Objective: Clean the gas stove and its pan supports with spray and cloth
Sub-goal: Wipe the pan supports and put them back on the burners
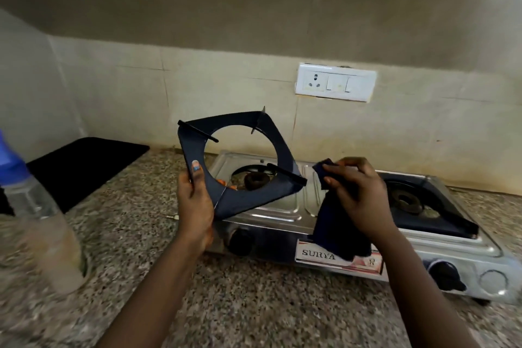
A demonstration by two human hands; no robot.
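Left grip (195,200) around support (240,161)

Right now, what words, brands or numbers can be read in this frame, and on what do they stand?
"SURYA": on the label across the stove front, between its knobs.
Small mark at that label's right end: too blurred to read.
Wall socket and spray bottle: no readable text.

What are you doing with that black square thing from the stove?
The left hand holds a pan support lifted off the left burner of the gas stove. The right hand holds a dark cloth beside it. The other pan support sits on the stove. A spray bottle stands at left.
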